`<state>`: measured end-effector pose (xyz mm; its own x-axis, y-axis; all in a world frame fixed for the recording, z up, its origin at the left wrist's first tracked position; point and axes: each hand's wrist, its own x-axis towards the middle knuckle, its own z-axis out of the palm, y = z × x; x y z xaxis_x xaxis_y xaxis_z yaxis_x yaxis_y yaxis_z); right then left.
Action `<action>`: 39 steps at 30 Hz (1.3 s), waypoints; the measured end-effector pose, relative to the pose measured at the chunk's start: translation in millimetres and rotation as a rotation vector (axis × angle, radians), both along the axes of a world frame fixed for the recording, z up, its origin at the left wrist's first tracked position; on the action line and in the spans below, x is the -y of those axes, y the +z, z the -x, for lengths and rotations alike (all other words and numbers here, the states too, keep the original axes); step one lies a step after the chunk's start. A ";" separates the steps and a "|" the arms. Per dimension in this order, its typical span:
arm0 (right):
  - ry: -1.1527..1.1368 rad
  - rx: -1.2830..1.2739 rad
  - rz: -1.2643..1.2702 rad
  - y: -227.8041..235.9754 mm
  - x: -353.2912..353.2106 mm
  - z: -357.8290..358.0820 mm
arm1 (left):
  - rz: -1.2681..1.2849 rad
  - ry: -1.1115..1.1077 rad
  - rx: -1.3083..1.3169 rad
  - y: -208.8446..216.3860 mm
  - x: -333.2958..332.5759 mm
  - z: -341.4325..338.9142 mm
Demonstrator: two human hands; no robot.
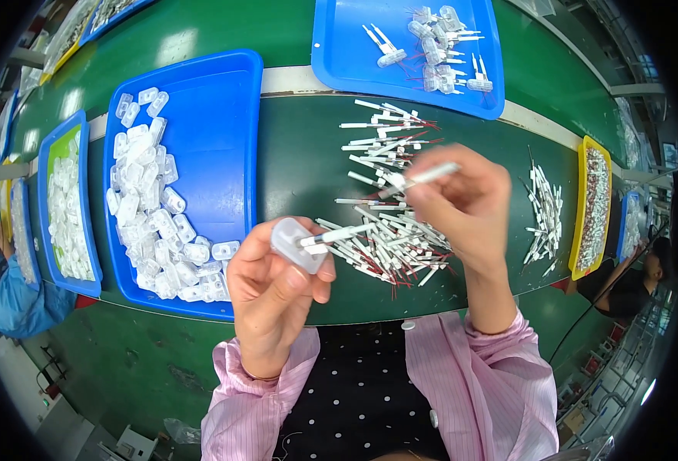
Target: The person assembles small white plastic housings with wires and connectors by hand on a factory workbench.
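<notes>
My left hand (271, 307) is closed around a translucent plastic housing (289, 250), pinched between thumb and fingers. One white stick (345, 233) stands out of the housing toward the right. Farther right and a little higher, my right hand (473, 201) grips another white stick (437, 172) between thumb and forefinger; its lower end is blurred. Both hands are raised over the table. Below and between them lies a heap of white sticks with thin red wires (389, 250), partly hidden by my right hand.
A blue tray (227, 146) on the left holds many loose translucent housings. Another blue tray (339, 65) at the far side carries several housings with sticks fitted. More sticks (544, 215) lie at right, beside a yellow tray (585, 250). Other people (28, 284) sit at both sides.
</notes>
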<state>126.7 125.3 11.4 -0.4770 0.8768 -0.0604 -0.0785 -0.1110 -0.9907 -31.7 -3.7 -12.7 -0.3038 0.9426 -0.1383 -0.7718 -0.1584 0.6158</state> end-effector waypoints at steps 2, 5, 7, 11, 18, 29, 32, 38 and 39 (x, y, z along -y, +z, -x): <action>0.100 -0.270 -0.030 6.6 7.5 -14.7 | -0.010 -0.037 0.031 4.0 -3.3 -8.1; 0.115 -0.215 -0.203 15.7 17.5 -19.7 | -0.024 -0.082 0.049 5.9 -4.4 -14.2; 0.109 -0.179 -0.244 17.9 18.6 -22.2 | -0.029 -0.103 0.050 7.9 -4.2 -17.7; 0.093 -0.150 -0.297 18.8 20.0 -26.6 | -0.013 -0.126 0.059 11.4 -4.4 -22.5; 0.104 -0.021 -0.505 26.3 23.4 -31.3 | -0.018 -0.123 0.034 11.8 -4.7 -27.0; -0.009 0.075 -0.837 35.0 36.1 -20.8 | 0.136 -0.005 -0.111 24.4 -7.1 -32.8; -0.039 0.039 -0.877 32.3 41.1 -16.8 | 0.152 -0.002 -0.157 21.3 -6.8 -31.4; -0.015 0.115 -0.803 31.3 41.1 -15.3 | -0.057 -0.088 -0.103 12.6 -4.6 -27.5; -0.020 0.121 -0.804 31.4 41.2 -15.5 | -0.042 -0.102 -0.118 13.8 -5.7 -27.6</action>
